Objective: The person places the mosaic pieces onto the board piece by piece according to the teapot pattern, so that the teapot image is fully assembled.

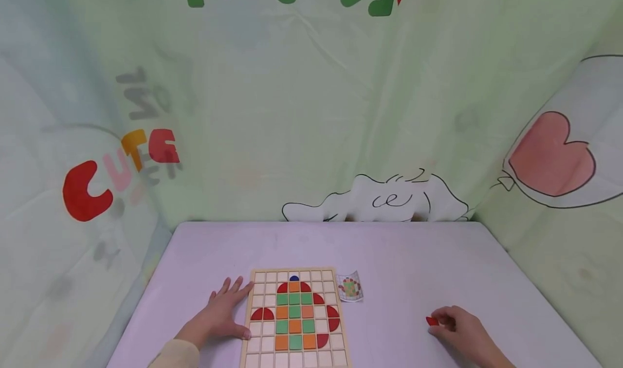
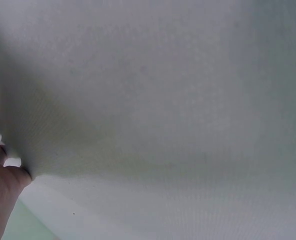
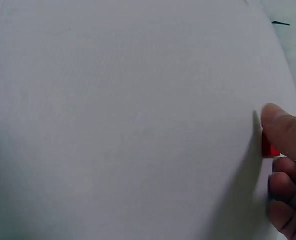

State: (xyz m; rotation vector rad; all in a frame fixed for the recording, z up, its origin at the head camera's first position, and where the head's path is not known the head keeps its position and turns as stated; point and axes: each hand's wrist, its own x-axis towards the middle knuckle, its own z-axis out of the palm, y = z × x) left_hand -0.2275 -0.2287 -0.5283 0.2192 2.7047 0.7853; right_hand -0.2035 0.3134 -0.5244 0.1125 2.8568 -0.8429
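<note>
A wooden grid board (image 1: pixel 258 352) lies on the table with orange and green squares, red quarter-round tiles and one blue piece set in its cells. Along the board's left edge, my left hand (image 1: pixel 221 316) rests with fingers spread, thumb and fingertips at the frame. Well to the right of the board, my right hand (image 1: pixel 462 333) pinches a small red tile (image 1: pixel 432 321) between thumb and fingers. In the right wrist view, the red tile (image 3: pixel 269 147) shows partly behind the thumb, its full outline hidden. The left wrist view catches only part of the left hand (image 2: pixel 5 187) at its edge.
A small printed pattern card (image 1: pixel 350 287) lies against the board's upper right side. The pale lilac table (image 1: pixel 389 260) ends at a printed curtain (image 1: pixel 292 114) behind, with more curtain at both sides.
</note>
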